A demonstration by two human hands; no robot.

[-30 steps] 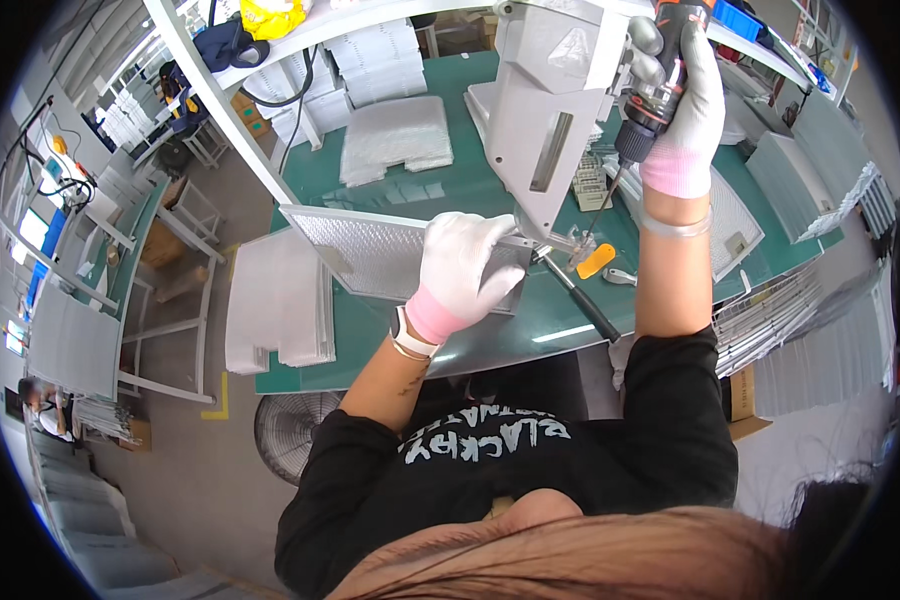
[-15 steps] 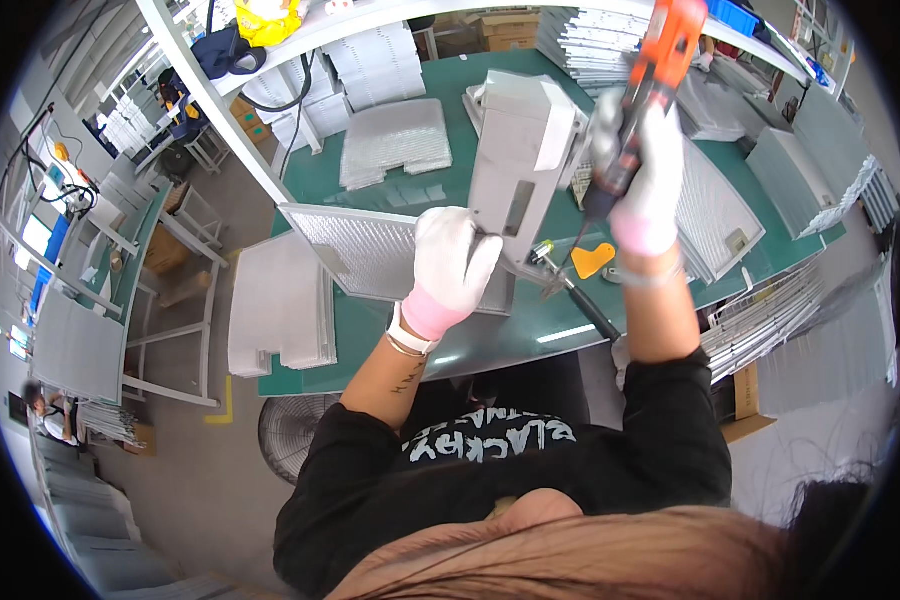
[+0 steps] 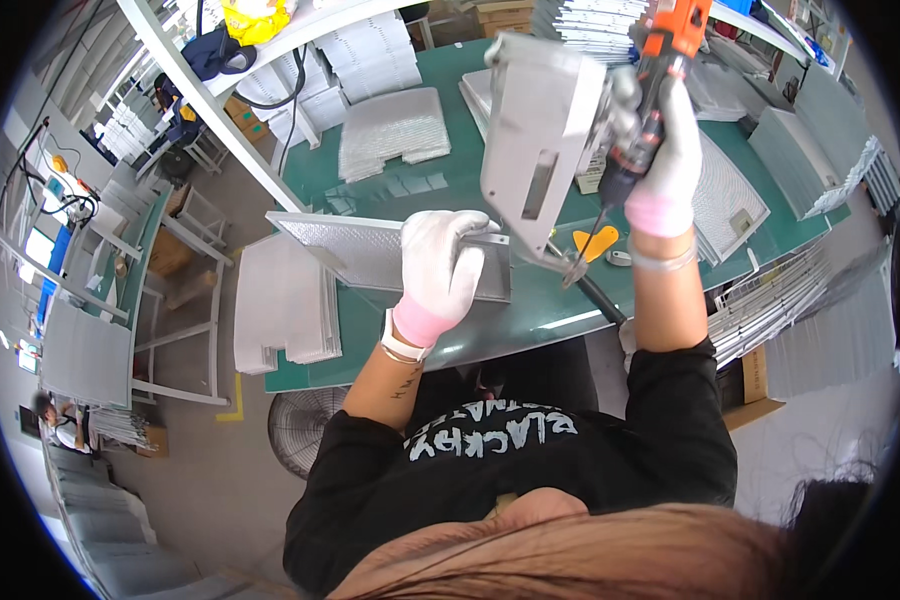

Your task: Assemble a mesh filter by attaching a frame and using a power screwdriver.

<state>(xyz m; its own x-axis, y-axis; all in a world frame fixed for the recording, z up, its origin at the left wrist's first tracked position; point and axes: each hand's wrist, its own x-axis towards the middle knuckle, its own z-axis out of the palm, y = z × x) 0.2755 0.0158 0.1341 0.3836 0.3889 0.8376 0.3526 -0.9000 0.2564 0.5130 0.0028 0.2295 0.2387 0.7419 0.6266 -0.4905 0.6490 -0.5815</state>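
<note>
L hand (image 3: 433, 262) closed on dimpled, silver-gry panel (image 3: 355, 250), R hand (image 3: 672, 150) wrapped round orange/blk drill (image 3: 652, 85).

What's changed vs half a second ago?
The grey housing swung right; the right hand and its drill shifted slightly right too. The left hand and the mesh panel it grips edged left. No visible new grasp or release. Yellow scraper and far notched sheets stayed put.
</note>
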